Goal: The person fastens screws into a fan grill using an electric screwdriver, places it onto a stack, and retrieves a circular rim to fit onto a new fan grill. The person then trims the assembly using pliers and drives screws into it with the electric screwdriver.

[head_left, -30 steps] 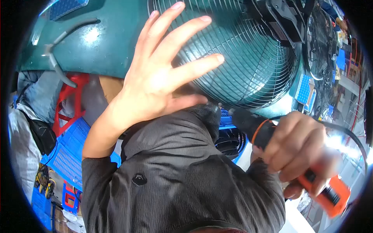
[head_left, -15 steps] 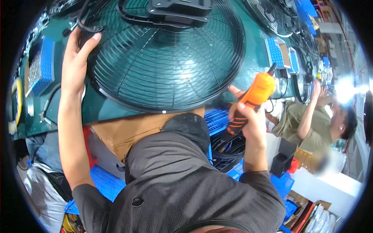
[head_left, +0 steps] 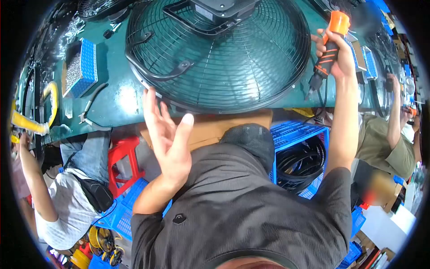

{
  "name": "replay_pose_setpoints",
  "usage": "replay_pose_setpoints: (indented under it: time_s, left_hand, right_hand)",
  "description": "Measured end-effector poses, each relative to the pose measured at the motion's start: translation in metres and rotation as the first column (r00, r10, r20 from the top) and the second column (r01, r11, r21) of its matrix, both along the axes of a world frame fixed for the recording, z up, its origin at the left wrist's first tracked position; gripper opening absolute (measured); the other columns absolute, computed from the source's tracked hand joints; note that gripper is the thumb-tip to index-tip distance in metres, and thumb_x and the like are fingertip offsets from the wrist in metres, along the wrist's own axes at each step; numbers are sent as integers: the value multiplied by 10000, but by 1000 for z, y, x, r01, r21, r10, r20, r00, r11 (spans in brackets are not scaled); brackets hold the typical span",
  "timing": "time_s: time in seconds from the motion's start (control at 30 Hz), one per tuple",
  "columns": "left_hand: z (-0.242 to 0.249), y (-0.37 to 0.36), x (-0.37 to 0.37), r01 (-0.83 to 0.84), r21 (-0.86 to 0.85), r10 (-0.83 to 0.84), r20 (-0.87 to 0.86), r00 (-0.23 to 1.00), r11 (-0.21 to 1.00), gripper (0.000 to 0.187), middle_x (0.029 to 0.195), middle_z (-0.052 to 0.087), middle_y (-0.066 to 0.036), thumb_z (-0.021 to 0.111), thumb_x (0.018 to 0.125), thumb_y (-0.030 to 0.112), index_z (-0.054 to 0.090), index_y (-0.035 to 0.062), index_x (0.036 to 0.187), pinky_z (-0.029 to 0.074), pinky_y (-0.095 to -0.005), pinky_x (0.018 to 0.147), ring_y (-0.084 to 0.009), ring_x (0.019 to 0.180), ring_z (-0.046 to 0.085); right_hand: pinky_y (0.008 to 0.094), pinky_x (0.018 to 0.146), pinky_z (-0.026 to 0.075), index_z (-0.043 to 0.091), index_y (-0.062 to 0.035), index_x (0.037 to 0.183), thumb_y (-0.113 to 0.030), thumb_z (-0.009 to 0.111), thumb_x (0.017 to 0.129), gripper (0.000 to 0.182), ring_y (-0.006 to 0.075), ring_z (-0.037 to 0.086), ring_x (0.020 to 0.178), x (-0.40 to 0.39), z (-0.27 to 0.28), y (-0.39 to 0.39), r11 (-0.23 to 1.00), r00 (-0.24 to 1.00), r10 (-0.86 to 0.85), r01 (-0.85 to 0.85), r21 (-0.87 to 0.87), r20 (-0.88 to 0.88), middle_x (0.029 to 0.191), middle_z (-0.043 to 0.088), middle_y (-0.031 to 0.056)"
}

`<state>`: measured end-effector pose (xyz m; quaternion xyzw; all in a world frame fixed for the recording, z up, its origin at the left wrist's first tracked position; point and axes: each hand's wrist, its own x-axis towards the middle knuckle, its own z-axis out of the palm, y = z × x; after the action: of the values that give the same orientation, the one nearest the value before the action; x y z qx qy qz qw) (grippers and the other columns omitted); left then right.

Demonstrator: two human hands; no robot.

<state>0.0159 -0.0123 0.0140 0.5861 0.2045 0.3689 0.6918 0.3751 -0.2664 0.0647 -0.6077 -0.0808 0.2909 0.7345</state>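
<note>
A round black wire fan guard [head_left: 224, 96] lies on the green bench, with a black motor housing [head_left: 224, 12] at its centre. A bent black tube [head_left: 134, 62] with flattened ends crosses its left side. My left hand [head_left: 168, 139] is open, palm turned up, fingertips right at the guard's near-left rim, holding nothing. Wrapped around the grip of an orange-and-black electric screwdriver [head_left: 327, 62], my right hand [head_left: 344, 58] is off the guard's right edge. The screwdriver's tip points down toward the bench's front edge.
On the left stand a blue box of small screws [head_left: 83, 67], a short cable [head_left: 92, 103] and a yellow tool [head_left: 31, 123]. Blue boxes [head_left: 369, 62] sit at right. Below is a blue crate [head_left: 298, 130] with black rings. People work on both sides; a red stool [head_left: 123, 157] stands left.
The guard has turned, bringing the bent tube to its near-left side. My left hand has let go of the rim. My right hand has moved outward, and the screwdriver's tip now points down.
</note>
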Motion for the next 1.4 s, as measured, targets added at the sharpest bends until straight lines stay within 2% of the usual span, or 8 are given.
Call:
replay_pose_setpoints:
  time_s: [0.1,0.2,0.3,0.43,0.57,0.87,1.23,1.4]
  left_hand:
    - [29,50,-15,-36,387,100,-147,984,922,683,1582,348,-193,618,916,16,315,-49,1524,267,-470,1195,-286,1438,379]
    - [61,140,-20,-119,741,421,-235,876,661,432,1302,640,-141,623,985,53,517,-31,1395,518,-304,923,-192,1103,644]
    - [81,224,-21,94,884,575,-374,728,457,325,1055,701,-65,662,973,118,654,45,1290,509,-261,781,-97,870,645]
    - [78,283,-7,526,735,591,-668,452,428,345,1048,738,-177,690,900,291,727,38,1131,530,-399,859,-318,966,711]
    - [91,301,-4,429,589,446,-805,392,685,327,1001,754,-167,658,878,296,759,55,1076,539,-416,858,-337,960,722]
    - [88,319,13,557,673,682,-691,240,486,206,864,737,-152,714,728,293,779,133,840,573,-455,777,-342,859,721]
    - [84,322,-10,367,751,655,-659,370,549,203,954,751,-113,695,816,259,797,190,977,570,-416,833,-293,943,720]
    - [107,245,-32,86,717,312,-404,860,692,189,907,728,-108,747,842,203,756,71,977,540,-362,751,-240,810,695]
  right_hand:
    - [280,617,487,594,43,1158,-201,669,934,339,128,565,630,-20,21,12,992,991,-113,116,-50,73,975,699,174]
    - [279,579,438,589,37,1172,-163,623,953,299,111,476,573,-51,29,-10,983,938,-182,162,90,294,1056,690,212]
    - [283,574,435,567,33,1196,-109,603,946,290,128,482,578,-103,31,-16,960,811,-258,154,234,525,922,651,161]
    - [299,596,468,523,37,1232,-38,623,904,351,162,533,629,-151,25,0,933,622,-361,245,265,695,876,605,145]
    - [299,616,476,509,6,1246,-11,639,889,380,168,535,661,-165,20,-1,959,622,-277,135,249,733,880,570,127]
    - [271,551,462,478,-25,1256,-68,676,880,428,146,497,628,-173,12,2,966,602,-256,194,172,757,855,526,80]
    - [328,594,556,357,-51,1294,125,738,751,685,205,580,612,-186,49,22,953,614,-299,233,194,730,1012,609,194]
    - [362,715,593,396,-211,1354,45,759,804,707,263,616,853,-176,34,5,941,802,-338,298,160,492,1205,551,158]
